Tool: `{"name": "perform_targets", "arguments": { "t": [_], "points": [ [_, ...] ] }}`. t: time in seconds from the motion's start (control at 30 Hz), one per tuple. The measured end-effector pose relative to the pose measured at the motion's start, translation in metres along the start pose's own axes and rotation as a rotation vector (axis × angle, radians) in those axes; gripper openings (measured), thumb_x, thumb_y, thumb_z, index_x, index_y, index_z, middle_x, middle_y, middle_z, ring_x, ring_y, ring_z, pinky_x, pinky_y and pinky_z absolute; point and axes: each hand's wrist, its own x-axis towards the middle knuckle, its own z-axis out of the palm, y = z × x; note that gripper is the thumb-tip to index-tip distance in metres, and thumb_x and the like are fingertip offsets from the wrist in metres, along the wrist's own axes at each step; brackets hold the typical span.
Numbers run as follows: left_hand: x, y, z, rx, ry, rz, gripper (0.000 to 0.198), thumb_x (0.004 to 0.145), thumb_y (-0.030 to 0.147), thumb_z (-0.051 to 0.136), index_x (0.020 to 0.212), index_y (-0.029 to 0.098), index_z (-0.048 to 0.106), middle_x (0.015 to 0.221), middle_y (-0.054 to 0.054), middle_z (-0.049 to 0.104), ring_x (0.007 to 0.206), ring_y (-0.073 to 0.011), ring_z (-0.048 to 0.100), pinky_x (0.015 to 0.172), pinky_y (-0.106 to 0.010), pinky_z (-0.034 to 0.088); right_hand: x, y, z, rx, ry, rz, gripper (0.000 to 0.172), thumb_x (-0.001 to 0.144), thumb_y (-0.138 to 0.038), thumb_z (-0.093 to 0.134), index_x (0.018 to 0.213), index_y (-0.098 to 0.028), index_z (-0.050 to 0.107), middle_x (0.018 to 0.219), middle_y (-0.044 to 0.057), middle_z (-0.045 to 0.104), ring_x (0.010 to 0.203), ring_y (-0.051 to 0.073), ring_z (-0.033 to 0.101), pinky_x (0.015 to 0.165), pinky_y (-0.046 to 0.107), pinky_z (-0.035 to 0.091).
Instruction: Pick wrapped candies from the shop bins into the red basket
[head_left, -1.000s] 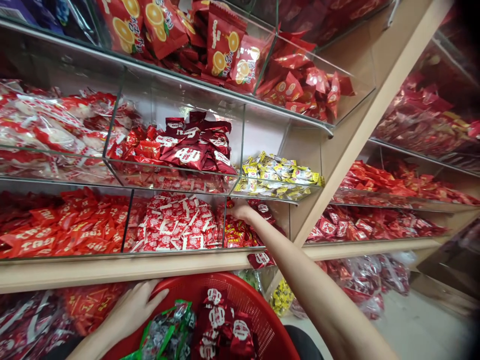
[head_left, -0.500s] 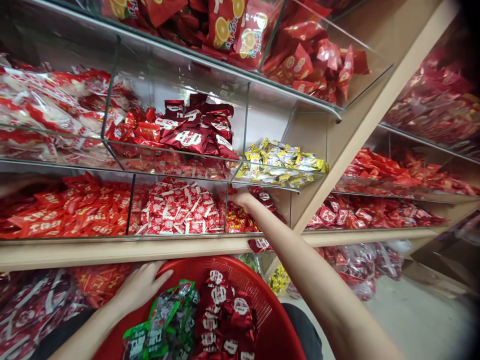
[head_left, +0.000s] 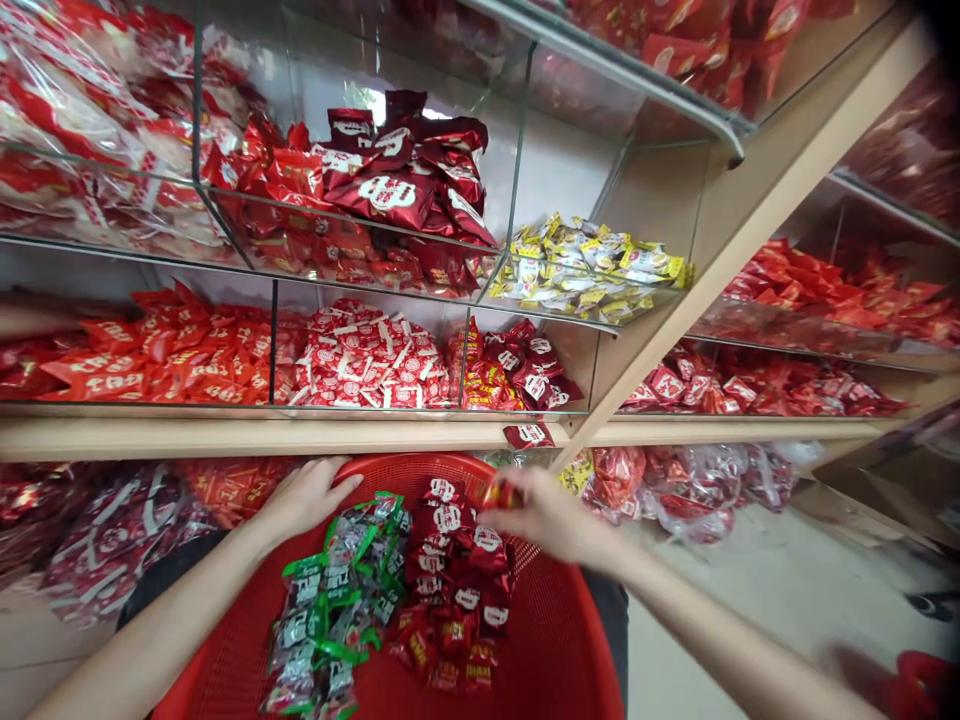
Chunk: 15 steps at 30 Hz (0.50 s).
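My left hand (head_left: 306, 497) grips the far left rim of a red plastic basket (head_left: 559, 640), thumb inside. My right hand (head_left: 540, 515) is over the basket's far right side, closed around small red candy packets (head_left: 501, 494), partly hidden by the fingers. Inside the basket, green-edged clear packets (head_left: 330, 600) are on the left and dark red packets with white labels (head_left: 457, 545) in the middle. Smaller red packets with yellow lettering (head_left: 450, 640) lie nearer me. Behind the hand, a shelf compartment has red-and-yellow packets (head_left: 487, 385) beside dark red ones (head_left: 536, 370).
Glass-fronted shelves hold white-and-red candies (head_left: 375, 355), orange-red packets (head_left: 180, 350) and yellow-white candies (head_left: 585, 265). One dark red packet (head_left: 529, 435) lies on the wooden ledge (head_left: 420, 432). Filled plastic bags (head_left: 690, 500) sit below at right. A blurred forearm-like shape (head_left: 45, 315) shows at far left.
My right hand has come out of the lower shelf compartment and down over the basket with small red packets. My left hand stays on the rim. The view has tilted downward.
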Motion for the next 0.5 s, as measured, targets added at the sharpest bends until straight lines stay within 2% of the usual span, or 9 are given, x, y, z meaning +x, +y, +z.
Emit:
{"name": "perform_targets", "arguments": {
  "t": [0.07, 0.1, 0.2, 0.3, 0.43, 0.5],
  "points": [
    [0.0, 0.0, 0.0, 0.005, -0.008, -0.008, 0.046, 0.08, 0.049, 0.038, 0.11, 0.019, 0.056, 0.112, -0.009, 0.063, 0.106, -0.0247, 0.056, 0.089, -0.031, 0.041, -0.012, 0.001, 0.039, -0.194, -0.075, -0.004, 0.019, 0.067, -0.033, 0.068, 0.075, -0.017, 0.062, 0.079, 0.004, 0.062, 0.072, 0.016, 0.056, 0.063, 0.025, 0.042],
    [-0.001, 0.0, 0.0, 0.007, -0.009, -0.01, 0.046, 0.08, 0.049, 0.038, 0.11, 0.019, 0.056, 0.112, -0.009, 0.063, 0.106, -0.0248, 0.056, 0.089, -0.031, 0.04, -0.017, 0.002, 0.057, -0.269, -0.166, 0.015, 0.02, 0.067, -0.031, 0.069, 0.077, -0.016, 0.063, 0.085, 0.006, 0.063, 0.076, 0.018, 0.058, 0.065, 0.026, 0.043],
    [-0.002, 0.001, 0.0, 0.009, -0.001, 0.0, 0.046, 0.081, 0.049, 0.037, 0.11, 0.019, 0.056, 0.112, -0.009, 0.063, 0.105, -0.0247, 0.056, 0.088, -0.031, 0.041, -0.024, 0.001, 0.095, -0.467, -0.354, 0.106, 0.023, 0.072, -0.022, 0.062, 0.092, -0.012, 0.063, 0.095, 0.014, 0.063, 0.086, 0.026, 0.061, 0.069, 0.032, 0.047],
    [-0.002, 0.002, -0.002, 0.0, -0.006, 0.003, 0.046, 0.081, 0.048, 0.037, 0.11, 0.019, 0.056, 0.112, -0.008, 0.063, 0.104, -0.0245, 0.057, 0.088, -0.031, 0.041, -0.025, 0.004, 0.113, -0.602, -0.392, 0.134, 0.024, 0.075, -0.013, 0.056, 0.097, -0.008, 0.062, 0.093, 0.017, 0.063, 0.086, 0.029, 0.062, 0.067, 0.037, 0.05],
    [-0.003, 0.003, -0.003, 0.001, -0.029, -0.012, 0.046, 0.081, 0.048, 0.037, 0.111, 0.019, 0.056, 0.111, -0.008, 0.063, 0.104, -0.0242, 0.057, 0.087, -0.03, 0.041, -0.02, 0.016, 0.126, -0.714, -0.338, 0.056, 0.027, 0.074, 0.0, 0.047, 0.097, -0.006, 0.061, 0.09, 0.019, 0.063, 0.079, 0.026, 0.064, 0.061, 0.034, 0.052],
    [-0.003, 0.004, -0.003, 0.011, -0.032, -0.008, 0.046, 0.081, 0.049, 0.037, 0.11, 0.019, 0.056, 0.11, -0.008, 0.064, 0.103, -0.024, 0.057, 0.087, -0.03, 0.041, -0.018, 0.022, 0.131, -0.689, -0.295, 0.012, 0.029, 0.073, 0.003, 0.044, 0.095, -0.005, 0.061, 0.086, 0.02, 0.063, 0.077, 0.026, 0.064, 0.058, 0.034, 0.053]
  ]
}}
